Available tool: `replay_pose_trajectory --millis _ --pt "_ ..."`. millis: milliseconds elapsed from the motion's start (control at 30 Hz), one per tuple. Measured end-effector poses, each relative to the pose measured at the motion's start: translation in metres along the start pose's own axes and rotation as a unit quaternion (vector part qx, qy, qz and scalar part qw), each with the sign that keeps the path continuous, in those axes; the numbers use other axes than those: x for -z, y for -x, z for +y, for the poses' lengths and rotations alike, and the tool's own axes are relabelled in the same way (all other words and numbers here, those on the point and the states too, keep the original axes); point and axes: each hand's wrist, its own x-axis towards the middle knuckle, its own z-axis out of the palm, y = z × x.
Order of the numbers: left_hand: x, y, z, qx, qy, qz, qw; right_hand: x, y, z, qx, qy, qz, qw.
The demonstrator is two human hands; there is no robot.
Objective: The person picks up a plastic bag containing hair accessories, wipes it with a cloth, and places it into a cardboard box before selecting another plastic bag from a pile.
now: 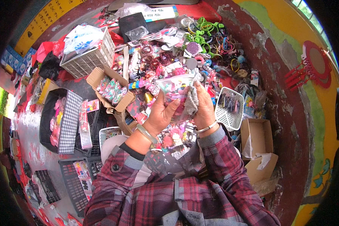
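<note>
- Head view: the left hand [157, 117] is half curled, its thumb pressed over the front of a clear plastic bag [175, 83] of colourful items at the frame's centre; its other fingers are mostly hidden.
- By the right hand [206, 107], partly closed, a grey cloth-like piece [192, 100] is held against the bag's right side; the exact finger contact cannot be told.
- If the bag's mouth is unsealed, which cannot be made out, its contents could be spilled by squeezing or tilting.
- Anything dropped could be lost among the small mixed accessories [154, 64] spread around.
- Right of centre, the white basket [229, 122] could be knocked by a wide swing of the right hand.
</note>
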Motion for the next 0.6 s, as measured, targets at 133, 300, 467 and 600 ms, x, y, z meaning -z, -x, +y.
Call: replay_pose_trajectory --millis 133,300,467,600 --pt "-0.001 0.002 -0.004 -0.003 0.008 -0.005 1.000 0.001 0.003 0.004 0.032 -0.001 0.011 0.999" --pt "0.006 -0.001 -0.007 0.033 0.029 0.091 0.995 0.009 -0.006 0.015 0.087 0.251 -0.049 0.963" --pt "0.018 -0.007 -0.020 0.114 0.104 0.189 0.970 0.018 -0.018 0.051 0.138 0.423 -0.032 0.895" --pt "0.036 -0.009 -0.022 0.143 0.170 0.239 0.945 0.002 -0.008 0.045 0.114 0.463 -0.062 0.877"
